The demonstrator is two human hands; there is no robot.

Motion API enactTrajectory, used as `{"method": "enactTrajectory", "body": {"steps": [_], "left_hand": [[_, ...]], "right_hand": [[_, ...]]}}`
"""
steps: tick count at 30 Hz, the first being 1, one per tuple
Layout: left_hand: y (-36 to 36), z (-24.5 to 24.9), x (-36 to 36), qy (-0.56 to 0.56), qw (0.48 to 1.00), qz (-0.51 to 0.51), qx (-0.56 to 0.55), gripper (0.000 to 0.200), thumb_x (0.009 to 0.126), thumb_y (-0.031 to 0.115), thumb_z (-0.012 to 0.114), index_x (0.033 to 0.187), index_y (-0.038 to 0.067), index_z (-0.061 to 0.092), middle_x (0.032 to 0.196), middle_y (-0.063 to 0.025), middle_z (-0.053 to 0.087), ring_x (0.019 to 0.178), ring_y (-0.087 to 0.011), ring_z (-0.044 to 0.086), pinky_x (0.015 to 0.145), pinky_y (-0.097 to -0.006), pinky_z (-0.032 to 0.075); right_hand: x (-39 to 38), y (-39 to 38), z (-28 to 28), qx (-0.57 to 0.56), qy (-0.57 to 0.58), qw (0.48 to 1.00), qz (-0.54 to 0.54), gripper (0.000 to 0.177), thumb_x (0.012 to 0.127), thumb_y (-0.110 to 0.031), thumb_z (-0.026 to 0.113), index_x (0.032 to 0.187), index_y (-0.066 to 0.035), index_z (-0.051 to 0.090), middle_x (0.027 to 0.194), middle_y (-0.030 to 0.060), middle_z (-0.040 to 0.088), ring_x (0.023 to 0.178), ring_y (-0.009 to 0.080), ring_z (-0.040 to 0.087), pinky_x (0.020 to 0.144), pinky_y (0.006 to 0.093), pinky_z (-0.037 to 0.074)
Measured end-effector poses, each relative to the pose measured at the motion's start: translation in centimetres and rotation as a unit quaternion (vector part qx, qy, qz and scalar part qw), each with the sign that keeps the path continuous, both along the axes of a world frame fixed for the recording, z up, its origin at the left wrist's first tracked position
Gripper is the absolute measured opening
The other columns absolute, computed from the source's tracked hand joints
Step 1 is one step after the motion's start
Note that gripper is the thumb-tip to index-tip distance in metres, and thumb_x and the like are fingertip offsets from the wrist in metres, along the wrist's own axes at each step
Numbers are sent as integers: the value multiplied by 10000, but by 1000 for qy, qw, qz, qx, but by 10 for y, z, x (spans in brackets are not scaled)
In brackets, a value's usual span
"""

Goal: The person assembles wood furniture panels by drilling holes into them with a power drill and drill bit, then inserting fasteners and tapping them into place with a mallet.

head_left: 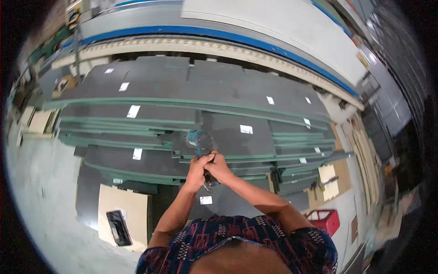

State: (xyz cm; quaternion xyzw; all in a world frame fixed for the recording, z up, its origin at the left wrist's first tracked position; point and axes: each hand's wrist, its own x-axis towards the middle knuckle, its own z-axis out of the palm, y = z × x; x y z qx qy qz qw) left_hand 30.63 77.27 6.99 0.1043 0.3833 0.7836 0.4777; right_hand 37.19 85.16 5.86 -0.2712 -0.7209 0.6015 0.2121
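A teal and black power tool [200,140] is held out in front of my body, over stacks of dark panels [237,137] with green edges. My left hand [197,171] is closed round the tool's handle. My right hand [218,168] wraps the same handle from the other side, touching my left hand. Below the hands a small metallic part [208,186] sticks out, too small to make out. The tool's head is slightly blurred, and its tip cannot be made out. White labels [246,129] lie on several panels.
A long machine with a blue stripe [255,40] runs behind the stacks. A black phone-like device [118,227] rests on a beige board [106,205] at the lower left. A red holder [325,221] stands at the lower right, near long beige strips [366,164].
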Motion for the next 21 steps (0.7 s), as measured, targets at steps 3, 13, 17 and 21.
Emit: {"method": "enactTrajectory", "body": {"steps": [3, 13, 17, 21], "left_hand": [[-2, 5, 9, 14, 999, -31, -18, 317, 740, 142, 656, 986, -37, 568, 928, -73, 604, 834, -154, 585, 734, -290, 452], [5, -17, 70, 43, 982, -187, 0, 257, 749, 131, 635, 972, 14, 585, 916, -52, 610, 830, -151, 589, 730, -296, 460], [5, -30, 99, 53, 976, -210, -32, 298, 761, 176, 630, 1002, 11, 571, 927, -60, 606, 828, -165, 588, 756, -301, 458], [1, -16, 120, 72, 964, -251, -60, 274, 802, 208, 628, 982, 6, 581, 913, -43, 599, 826, -140, 574, 691, -276, 463]], "right_hand": [[15, -1, -7, 89, 19, 996, 7, 303, 702, -89, 594, 935, 77, 493, 719, 137, 552, 704, 193, 569, 643, 331, 446], [104, -24, 6, 121, -48, 984, -121, 356, 719, -103, 645, 1008, 35, 489, 799, 162, 585, 758, 187, 582, 664, 324, 467], [136, -29, 8, 48, -25, 989, -139, 401, 708, -103, 670, 1040, 33, 491, 809, 109, 587, 765, 135, 557, 664, 302, 469], [166, -27, -6, -32, 29, 986, -163, 428, 691, -82, 689, 1050, 42, 492, 810, 57, 587, 777, 117, 545, 655, 281, 470]]}}
